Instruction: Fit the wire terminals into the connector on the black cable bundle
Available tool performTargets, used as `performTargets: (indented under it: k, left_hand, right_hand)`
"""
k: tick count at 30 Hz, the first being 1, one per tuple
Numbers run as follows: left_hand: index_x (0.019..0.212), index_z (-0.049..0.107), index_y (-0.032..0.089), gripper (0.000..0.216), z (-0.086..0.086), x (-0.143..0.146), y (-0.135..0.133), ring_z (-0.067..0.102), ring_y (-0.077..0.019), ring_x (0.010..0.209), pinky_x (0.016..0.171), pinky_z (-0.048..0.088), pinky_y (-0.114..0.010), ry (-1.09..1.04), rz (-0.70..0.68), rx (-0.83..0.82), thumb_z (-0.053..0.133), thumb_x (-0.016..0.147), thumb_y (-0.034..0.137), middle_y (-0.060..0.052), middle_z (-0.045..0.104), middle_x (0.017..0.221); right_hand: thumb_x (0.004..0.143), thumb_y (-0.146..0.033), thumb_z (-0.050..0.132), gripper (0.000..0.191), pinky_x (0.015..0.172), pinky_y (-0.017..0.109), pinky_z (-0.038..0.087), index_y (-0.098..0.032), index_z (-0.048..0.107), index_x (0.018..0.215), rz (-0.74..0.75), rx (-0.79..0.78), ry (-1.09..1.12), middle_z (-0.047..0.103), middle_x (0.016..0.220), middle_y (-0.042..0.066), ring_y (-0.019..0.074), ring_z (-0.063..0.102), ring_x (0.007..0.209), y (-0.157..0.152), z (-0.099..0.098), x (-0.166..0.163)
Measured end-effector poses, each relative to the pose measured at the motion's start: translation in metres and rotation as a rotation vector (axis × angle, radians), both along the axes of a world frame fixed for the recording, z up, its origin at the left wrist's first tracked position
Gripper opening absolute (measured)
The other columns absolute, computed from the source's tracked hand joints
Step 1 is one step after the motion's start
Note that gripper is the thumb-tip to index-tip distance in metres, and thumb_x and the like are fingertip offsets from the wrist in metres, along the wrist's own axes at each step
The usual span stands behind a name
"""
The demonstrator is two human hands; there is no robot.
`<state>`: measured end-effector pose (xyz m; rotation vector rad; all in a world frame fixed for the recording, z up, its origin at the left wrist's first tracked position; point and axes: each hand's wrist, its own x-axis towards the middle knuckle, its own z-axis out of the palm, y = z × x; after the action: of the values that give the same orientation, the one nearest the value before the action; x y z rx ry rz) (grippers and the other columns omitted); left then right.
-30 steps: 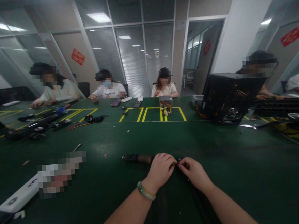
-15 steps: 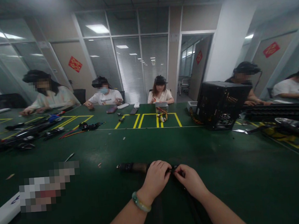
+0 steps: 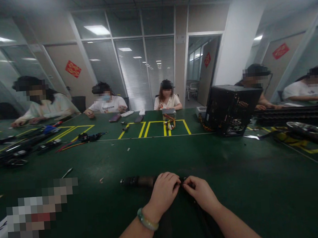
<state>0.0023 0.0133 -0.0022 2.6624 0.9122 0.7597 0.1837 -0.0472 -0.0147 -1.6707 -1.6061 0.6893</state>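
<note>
A black tubular stand (image 3: 141, 181), tripod-like in shape, lies on the green table in front of me. Its ribbed end points left, and dark tubes run back towards me between my forearms. My left hand (image 3: 164, 189), a green bangle at its wrist, is closed over the stand's middle, thumb and fingers meeting at the joint. Close beside it, my right hand (image 3: 203, 192) pinches at the same joint with thumb and forefinger. Whatever small part sits between the fingertips is hidden.
A black computer case (image 3: 230, 108) stands at the far right, near a wheel-like ring (image 3: 305, 127). A power supply (image 3: 169, 113) with cables sits far ahead. Wires (image 3: 85, 138) and black tubes (image 3: 27, 142) lie left. A white long object (image 3: 0, 231) is near left. Several co-workers sit opposite.
The view has shifted slightly, so the scene sits a little further left. Both hands stay at the stand's joint, with only a small shift of the right fingers.
</note>
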Motion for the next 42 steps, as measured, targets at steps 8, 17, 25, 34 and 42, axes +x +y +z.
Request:
performTargets:
  k: [8,17,25,34,42]
  left_hand:
    - [0.095,0.058,0.022,0.014,0.001,0.0009,0.0,0.055,-0.0205,0.098,0.089,0.04,-0.037,0.018,0.006,-0.003,0.057,0.086,0.012,-0.001,0.063,0.101]
    - [0.095,0.057,0.024,0.015,0.0047,-0.0003,-0.0043,0.056,-0.0211,0.101,0.091,0.041,-0.037,0.044,0.034,-0.009,0.057,0.086,0.011,0.0,0.062,0.104]
    - [0.097,0.058,0.022,0.017,0.0005,-0.0022,-0.0039,0.055,-0.0204,0.104,0.094,0.039,-0.039,0.011,0.003,0.009,0.058,0.086,0.009,-0.001,0.062,0.108]
    - [0.095,0.06,0.023,0.015,0.0,-0.0031,-0.0059,0.055,-0.0204,0.105,0.094,0.04,-0.039,-0.009,-0.009,0.03,0.059,0.086,0.011,-0.001,0.063,0.109]
    - [0.097,0.061,0.023,0.016,-0.0003,-0.004,-0.0058,0.056,-0.0202,0.106,0.095,0.041,-0.04,-0.012,-0.004,0.036,0.057,0.086,0.011,-0.001,0.063,0.11]
  right_hand:
    - [0.087,-0.03,0.057,0.012,0.061,0.023,0.041,-0.022,0.065,0.084,0.006,-0.024,-0.008,0.069,0.078,-0.002,0.0161,0.063,0.07,0.0005,0.0003,0.0012]
    - [0.086,-0.028,0.058,0.009,0.064,0.027,0.044,-0.024,0.067,0.085,0.034,-0.012,0.058,0.069,0.08,-0.001,0.0193,0.064,0.073,0.0003,-0.0037,0.0018]
    - [0.088,-0.032,0.057,0.015,0.067,0.025,0.047,-0.021,0.068,0.09,0.021,-0.035,0.078,0.07,0.086,0.0,0.0175,0.064,0.077,-0.0034,-0.0035,0.0033]
    - [0.086,-0.03,0.058,0.014,0.064,0.024,0.044,-0.02,0.067,0.085,0.011,0.02,0.072,0.069,0.079,0.0,0.0171,0.063,0.073,-0.0029,-0.0031,0.0015]
    - [0.087,-0.03,0.058,0.013,0.065,0.024,0.044,-0.021,0.067,0.086,0.007,-0.003,0.065,0.07,0.082,0.0,0.0179,0.064,0.075,-0.0039,0.001,-0.0003]
